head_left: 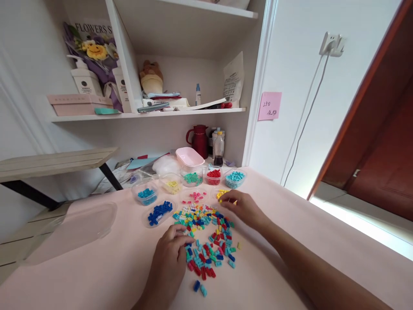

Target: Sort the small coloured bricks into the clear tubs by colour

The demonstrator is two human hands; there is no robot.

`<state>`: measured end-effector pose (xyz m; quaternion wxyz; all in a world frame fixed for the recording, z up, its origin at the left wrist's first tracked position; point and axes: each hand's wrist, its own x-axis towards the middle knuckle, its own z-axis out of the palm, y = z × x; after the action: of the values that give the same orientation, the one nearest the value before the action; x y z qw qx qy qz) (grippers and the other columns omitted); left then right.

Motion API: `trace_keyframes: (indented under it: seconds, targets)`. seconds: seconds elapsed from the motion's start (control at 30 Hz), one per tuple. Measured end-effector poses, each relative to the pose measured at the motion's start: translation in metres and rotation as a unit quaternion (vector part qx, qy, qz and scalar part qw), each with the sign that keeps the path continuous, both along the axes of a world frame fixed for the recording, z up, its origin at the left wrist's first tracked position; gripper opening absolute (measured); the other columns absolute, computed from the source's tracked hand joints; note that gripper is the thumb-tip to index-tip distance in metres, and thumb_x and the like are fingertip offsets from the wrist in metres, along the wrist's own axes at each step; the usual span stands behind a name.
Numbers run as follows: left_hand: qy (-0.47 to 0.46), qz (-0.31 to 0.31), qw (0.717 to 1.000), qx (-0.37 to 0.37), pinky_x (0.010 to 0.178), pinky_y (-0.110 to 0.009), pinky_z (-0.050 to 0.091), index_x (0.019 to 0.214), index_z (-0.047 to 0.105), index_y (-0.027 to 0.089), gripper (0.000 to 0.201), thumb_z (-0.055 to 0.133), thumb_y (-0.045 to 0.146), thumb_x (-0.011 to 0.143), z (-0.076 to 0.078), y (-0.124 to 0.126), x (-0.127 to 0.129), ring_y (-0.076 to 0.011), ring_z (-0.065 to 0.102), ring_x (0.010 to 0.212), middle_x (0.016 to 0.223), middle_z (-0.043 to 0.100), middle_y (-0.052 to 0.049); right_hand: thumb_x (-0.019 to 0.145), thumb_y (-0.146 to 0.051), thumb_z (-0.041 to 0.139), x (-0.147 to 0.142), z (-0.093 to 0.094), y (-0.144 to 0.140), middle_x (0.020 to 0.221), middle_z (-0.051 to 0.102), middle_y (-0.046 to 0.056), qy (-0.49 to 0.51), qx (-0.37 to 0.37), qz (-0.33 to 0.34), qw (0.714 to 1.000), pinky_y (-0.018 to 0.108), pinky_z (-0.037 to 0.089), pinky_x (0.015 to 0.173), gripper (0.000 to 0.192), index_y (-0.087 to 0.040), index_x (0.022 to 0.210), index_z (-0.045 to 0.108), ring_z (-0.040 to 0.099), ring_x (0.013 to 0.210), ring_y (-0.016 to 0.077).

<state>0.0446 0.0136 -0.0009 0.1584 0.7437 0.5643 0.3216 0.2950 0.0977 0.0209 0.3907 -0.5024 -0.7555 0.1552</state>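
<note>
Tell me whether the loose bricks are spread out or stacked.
Spread out: the bricks lie scattered in many colours over the pink table, with bare tabletop showing in a gap among them.

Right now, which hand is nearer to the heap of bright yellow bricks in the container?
Right: the right hand has its fingers at the near edge of the bright yellow bricks. The left hand is farther off, at the left edge of the mixed pile.

yellow bricks (222, 193): partly behind right hand (238, 206) | right forearm (303, 254): edge-cropped | pump-bottle label (85, 87): too small
</note>
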Motion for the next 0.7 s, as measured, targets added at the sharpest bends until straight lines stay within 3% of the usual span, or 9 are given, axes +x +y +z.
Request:
trace_keyframes:
  seconds: [0.1,0.17,0.3,0.53,0.7]
  targets:
    - [0.008,0.001,1.0,-0.006,0.096,-0.037,0.047,0.09,0.074,0.024,0.044,0.036,0.007,0.078,0.001,0.0,0.001,-0.02,0.059,0.108,0.116,0.06,-0.006,0.081,-0.032,0.055,0.031,-0.005,0.017,0.086,0.07,0.005,0.004,-0.004,-0.118,0.993,0.032,0.048,0.069,0.02,-0.021,0.087,0.071,0.063,0.075,0.0198]
    - [0.016,0.002,1.0,-0.006,0.097,-0.038,0.046,0.09,0.074,0.024,0.043,0.036,0.007,0.079,0.001,0.0,0.001,-0.0203,0.058,0.109,0.115,0.06,-0.006,0.081,-0.033,0.054,0.044,-0.009,0.024,0.087,0.069,0.005,-0.009,-0.005,-0.151,0.988,0.033,0.048,0.069,0.023,-0.021,0.091,0.072,0.063,0.075,0.0203]
    - [0.023,0.007,1.0,-0.005,0.096,-0.037,0.047,0.091,0.074,0.025,0.042,0.037,0.009,0.08,0.001,0.0,0.0,-0.02,0.057,0.11,0.116,0.06,-0.005,0.083,-0.035,0.052,0.049,-0.007,0.024,0.093,0.069,0.005,0.026,-0.006,-0.156,0.987,0.032,0.047,0.071,0.028,-0.024,0.099,0.072,0.063,0.078,0.0199]
    - [0.016,0.006,1.0,-0.007,0.095,-0.038,0.047,0.09,0.074,0.025,0.043,0.036,0.008,0.08,0.003,-0.002,0.001,-0.0206,0.058,0.108,0.115,0.06,-0.006,0.082,-0.04,0.054,0.038,0.016,0.005,0.09,0.07,0.005,0.175,-0.009,-0.147,0.974,0.028,0.047,0.061,0.03,-0.02,0.099,0.07,0.065,0.075,0.0191]
    - [0.003,-0.001,1.0,0.002,0.093,-0.037,0.048,0.089,0.075,0.025,0.042,0.038,0.007,0.078,0.003,-0.002,0.001,-0.0204,0.058,0.106,0.113,0.061,-0.005,0.084,-0.042,0.053,0.033,0.019,-0.002,0.085,0.069,0.006,0.189,0.003,-0.114,0.975,0.03,0.049,0.062,0.034,-0.018,0.101,0.07,0.063,0.068,0.0175]
